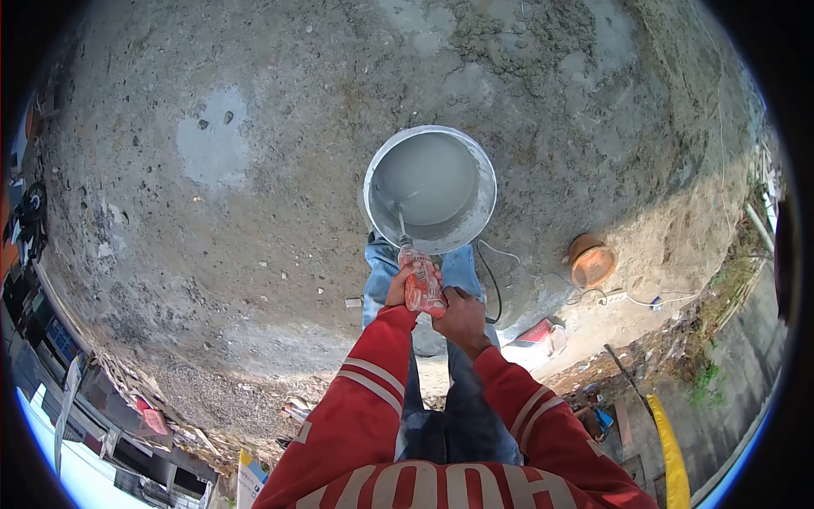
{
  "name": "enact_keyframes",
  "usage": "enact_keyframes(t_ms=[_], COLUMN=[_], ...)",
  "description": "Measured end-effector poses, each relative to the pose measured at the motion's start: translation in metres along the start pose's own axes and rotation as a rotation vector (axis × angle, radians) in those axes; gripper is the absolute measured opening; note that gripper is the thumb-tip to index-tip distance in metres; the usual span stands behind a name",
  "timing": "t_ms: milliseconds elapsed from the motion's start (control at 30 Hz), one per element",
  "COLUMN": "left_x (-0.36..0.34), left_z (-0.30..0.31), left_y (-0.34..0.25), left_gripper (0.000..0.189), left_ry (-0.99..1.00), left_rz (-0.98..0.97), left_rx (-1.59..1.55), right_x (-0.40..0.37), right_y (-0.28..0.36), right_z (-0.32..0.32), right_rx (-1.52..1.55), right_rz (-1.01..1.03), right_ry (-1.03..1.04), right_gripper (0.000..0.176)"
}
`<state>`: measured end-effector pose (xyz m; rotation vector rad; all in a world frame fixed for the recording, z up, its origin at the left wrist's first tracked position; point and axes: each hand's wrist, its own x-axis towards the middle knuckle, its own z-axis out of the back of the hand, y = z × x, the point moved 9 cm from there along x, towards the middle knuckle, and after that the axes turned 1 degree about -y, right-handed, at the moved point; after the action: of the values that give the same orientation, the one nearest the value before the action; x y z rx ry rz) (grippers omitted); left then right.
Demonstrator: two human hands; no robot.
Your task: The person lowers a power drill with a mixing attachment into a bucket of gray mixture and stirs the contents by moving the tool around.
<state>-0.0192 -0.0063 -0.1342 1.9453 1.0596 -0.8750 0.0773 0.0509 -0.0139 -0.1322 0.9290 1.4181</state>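
A red power drill [421,287], smeared with grey, is held in front of my legs with its nose pointing into a round bucket [485,191]. From the drill a thin metal shaft [402,222] runs down into smooth grey slurry [428,174]; whatever is on its lower end is hidden. My left hand [398,287] is wrapped around the drill's body from the left side. At the rear, my right hand [463,319] is closed on the drill's handle, which it mostly covers. The bucket's pale rim is close against my trousers.
A black cable [497,288] hangs from near my right hand. An orange-brown pot [593,261] stands at the right, with a white power strip [623,299] beside it. A torn red and white bag [536,339] lies behind it. Rough, stony ground [280,170] surrounds the bucket.
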Motion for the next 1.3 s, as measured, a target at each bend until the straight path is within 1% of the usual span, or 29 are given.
enact_keyframes(t_ms=[100, 200, 333, 400, 733, 800, 833, 900, 1033, 1100, 1233, 1300], left_x=[-0.002, 0.001, 0.004, 0.005, 0.009, 0.011, 0.012, 0.014, 0.014, 0.014, 0.012, 0.012], left_z=[-0.003, 0.000, 0.005, 0.010, 0.015, 0.020, 0.023, 0.025, 0.028, 0.030, 0.028, 0.029], left_y=[-0.005, -0.007, -0.010, -0.008, 0.000, 0.002, 0.004, 0.009, 0.012, 0.015, 0.009, 0.008], left_gripper=[0.039, 0.040, 0.041, 0.047, 0.047, 0.050, 0.050, 0.046, 0.048, 0.048, 0.048, 0.048], left_ry=[-0.001, 0.003, 0.018, 0.014, 0.016, 0.028, 0.027, 0.013, -0.015, -0.047, -0.023, -0.012], left_rz=[-0.043, -0.006, -0.021, 0.010, 0.083, 0.097, 0.099, 0.107, 0.106, 0.137, 0.094, 0.088], left_rx=[0.022, 0.014, 0.063, 0.028, -0.022, 0.077, 0.076, 0.060, 0.052, -0.005, 0.044, 0.036], right_x=[0.001, 0.001, 0.002, 0.001, -0.007, -0.011, -0.013, -0.015, -0.017, -0.018, -0.018, -0.018], right_y=[0.004, 0.007, 0.009, 0.008, 0.003, 0.001, 0.000, -0.002, -0.008, -0.010, -0.005, -0.006], right_z=[0.000, -0.002, -0.001, -0.004, -0.011, -0.012, -0.013, -0.013, -0.016, -0.017, -0.018, -0.019], right_rx=[0.011, 0.014, -0.007, -0.022, -0.028, -0.018, -0.018, -0.020, -0.001, 0.001, -0.028, -0.006], right_rz=[-0.001, -0.009, -0.006, -0.026, -0.096, -0.108, -0.110, -0.105, -0.101, -0.110, -0.089, -0.109], right_ry=[-0.019, -0.011, -0.024, -0.011, 0.007, 0.010, 0.011, -0.011, -0.010, -0.006, -0.023, -0.033], right_gripper=[0.029, 0.030, 0.032, 0.032, 0.032, 0.032, 0.032, 0.032, 0.032, 0.032, 0.032, 0.032])
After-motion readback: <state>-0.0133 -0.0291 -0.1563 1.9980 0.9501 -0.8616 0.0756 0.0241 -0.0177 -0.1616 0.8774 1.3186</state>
